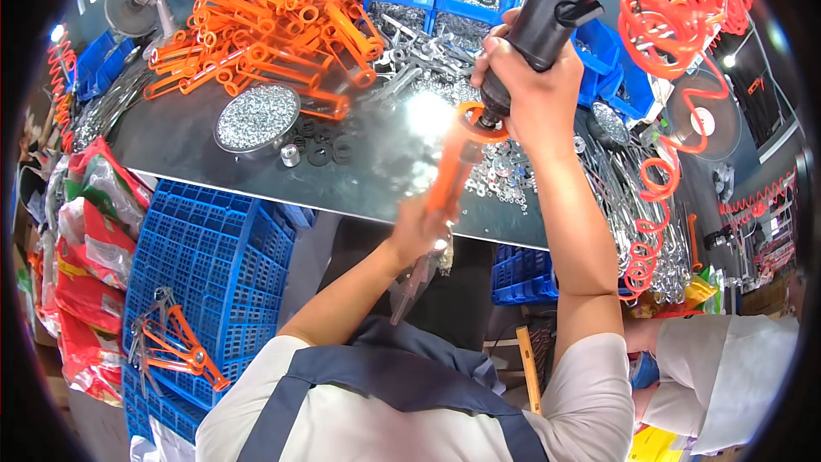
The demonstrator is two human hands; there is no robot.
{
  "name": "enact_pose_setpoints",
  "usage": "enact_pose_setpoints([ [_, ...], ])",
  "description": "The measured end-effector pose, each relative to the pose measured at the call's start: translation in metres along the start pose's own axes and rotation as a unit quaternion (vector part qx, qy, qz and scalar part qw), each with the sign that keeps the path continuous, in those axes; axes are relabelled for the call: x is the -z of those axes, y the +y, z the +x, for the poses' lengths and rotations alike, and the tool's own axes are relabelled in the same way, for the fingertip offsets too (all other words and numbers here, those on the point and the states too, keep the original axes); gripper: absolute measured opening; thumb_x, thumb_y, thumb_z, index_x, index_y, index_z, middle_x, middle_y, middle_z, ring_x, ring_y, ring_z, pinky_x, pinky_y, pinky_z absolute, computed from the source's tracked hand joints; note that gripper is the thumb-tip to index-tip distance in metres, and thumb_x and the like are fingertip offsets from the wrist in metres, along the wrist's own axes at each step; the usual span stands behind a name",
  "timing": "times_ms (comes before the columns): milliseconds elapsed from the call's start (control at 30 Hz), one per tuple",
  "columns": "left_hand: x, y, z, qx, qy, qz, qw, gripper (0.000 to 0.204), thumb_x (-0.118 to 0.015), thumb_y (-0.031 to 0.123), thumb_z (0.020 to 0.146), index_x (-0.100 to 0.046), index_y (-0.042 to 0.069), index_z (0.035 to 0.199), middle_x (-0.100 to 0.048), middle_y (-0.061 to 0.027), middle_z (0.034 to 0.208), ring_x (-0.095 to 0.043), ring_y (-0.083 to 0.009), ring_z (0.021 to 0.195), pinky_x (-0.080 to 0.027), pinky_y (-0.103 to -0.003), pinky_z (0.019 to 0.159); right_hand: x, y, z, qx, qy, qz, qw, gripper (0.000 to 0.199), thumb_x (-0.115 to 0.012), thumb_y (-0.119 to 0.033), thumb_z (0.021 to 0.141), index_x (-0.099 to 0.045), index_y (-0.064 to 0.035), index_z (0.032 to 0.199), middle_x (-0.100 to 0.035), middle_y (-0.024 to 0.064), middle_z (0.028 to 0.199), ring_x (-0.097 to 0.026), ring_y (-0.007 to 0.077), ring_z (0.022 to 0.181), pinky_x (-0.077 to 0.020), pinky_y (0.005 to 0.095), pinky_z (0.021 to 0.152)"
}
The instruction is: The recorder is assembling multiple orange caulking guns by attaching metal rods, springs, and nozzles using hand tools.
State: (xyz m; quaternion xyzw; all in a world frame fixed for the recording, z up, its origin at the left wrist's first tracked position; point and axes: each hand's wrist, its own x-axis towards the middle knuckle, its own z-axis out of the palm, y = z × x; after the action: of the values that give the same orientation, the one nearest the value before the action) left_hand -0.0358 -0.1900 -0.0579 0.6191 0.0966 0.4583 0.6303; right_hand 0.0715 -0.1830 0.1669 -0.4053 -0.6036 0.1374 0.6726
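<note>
The single head-worn fisheye view looked steeply down from close above the person's chest, facing the far counter (256,167), its straight edges bending toward the rim.

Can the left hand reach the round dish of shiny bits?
Probably not right now: the left hand is wrapped around the orange handle, so it is busy. The round dish sits unblocked on the metal table.

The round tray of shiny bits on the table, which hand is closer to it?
Left. The left hand holds an orange part right of and below the tray. The right hand grips a black tool farther right.
</note>
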Motion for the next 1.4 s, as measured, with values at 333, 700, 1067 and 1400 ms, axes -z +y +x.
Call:
enact_pose_setpoints([
  [333, 0.0, -0.001, 0.0, 0.032, 0.023, -0.016, 0.999, 0.051, -0.036, 0.046, 0.096, -0.052, 0.0, 0.111, -0.058, -0.0054, 0.089, -0.059, -0.0117, 0.076, -0.049, -0.024, 0.058, 0.004, 0.001, 0.015, 0.057, 0.048, -0.025, 0.997, 0.017, -0.062, -0.002, 0.079, -0.052, 0.0017, 0.093, -0.06, 0.0087, 0.073, -0.059, 0.0152, 0.058, -0.0492, 0.0298, 0.055],
  [700, 0.01, -0.01, 0.002, -0.031, 0.01, 0.105, 0.994, 0.046, -0.043, 0.042, 0.096, -0.053, 0.0, 0.113, -0.058, -0.0065, 0.088, -0.058, -0.0139, 0.076, -0.051, -0.027, 0.055, 0.139, 0.159, -0.085, -0.268, 0.079, -0.447, 0.85, 0.042, -0.073, -0.025, 0.063, -0.061, 0.0085, 0.084, -0.064, 0.0277, 0.083, -0.065, 0.0376, 0.082, -0.0502, 0.0424, 0.075],
  [1067, 0.015, 0.012, -0.018, 0.015, 0.187, -0.315, 0.93, 0.068, -0.031, 0.067, 0.088, -0.055, 0.005, 0.098, -0.057, -0.0064, 0.076, -0.058, -0.0213, 0.062, -0.047, -0.035, 0.052, 0.064, 0.087, -0.256, -0.177, -0.089, -0.18, 0.964, 0.056, -0.058, -0.014, 0.081, -0.042, 0.0046, 0.131, -0.042, 0.0233, 0.136, -0.038, 0.0356, 0.129, -0.0279, 0.0416, 0.108],
  [1400, 0.045, 0.064, -0.038, -0.044, 0.228, -0.415, 0.879, 0.064, -0.048, 0.073, 0.078, -0.046, 0.011, 0.091, -0.037, 0.002, 0.074, -0.038, -0.0126, 0.062, -0.032, -0.027, 0.052, 0.0, 0.048, -0.23, 0.124, -0.19, -0.128, 0.965, 0.084, -0.071, -0.025, 0.074, -0.027, 0.0069, 0.137, -0.034, 0.0268, 0.139, -0.034, 0.0389, 0.131, -0.0272, 0.0489, 0.107],
])
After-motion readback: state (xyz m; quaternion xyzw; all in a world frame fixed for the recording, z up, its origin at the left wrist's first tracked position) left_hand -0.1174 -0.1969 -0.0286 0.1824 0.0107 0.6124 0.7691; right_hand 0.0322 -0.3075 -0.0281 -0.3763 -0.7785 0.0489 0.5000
